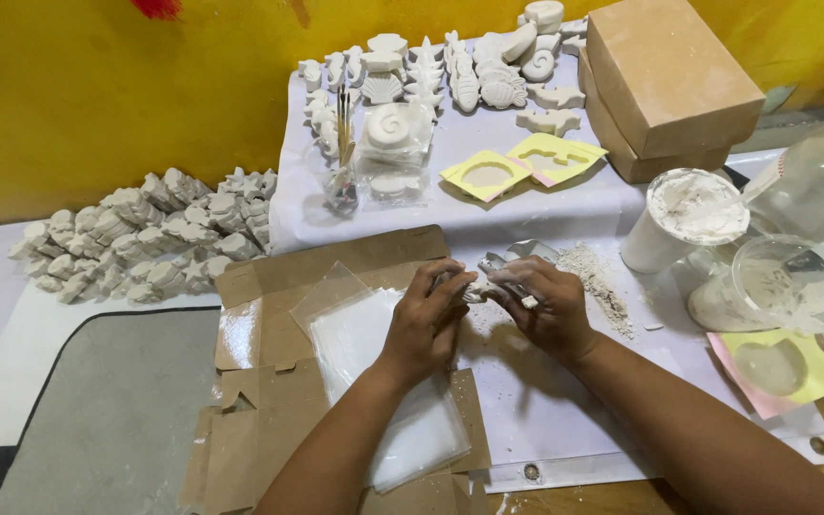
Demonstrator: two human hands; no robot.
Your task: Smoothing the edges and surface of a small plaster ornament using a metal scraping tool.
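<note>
Flattened cardboard [269, 381] and clear bags [374, 362] lie nearest you, and just beyond them your left hand [426, 319] and right hand [545, 305] pinch their fingers around a small clear mould [507, 259], seemingly to free its cast.

- There is one view only, from a camera worn on the person's head, so no second view shares any of the scene.
- It looks steeply down and forward over the table [565, 420], toward the yellow wall [97, 95] at 12 o'clock.
- It sits close: both forearms enter from 6 o'clock, and the left hand [426, 319] and right hand [545, 305] meet just below the middle.
- The frame reaches the heap of white plaster casts [145, 238] at 9 o'clock, the cardboard box [669, 81] at 1 o'clock and the clear plastic cup [793, 281] at 3 o'clock.
</note>
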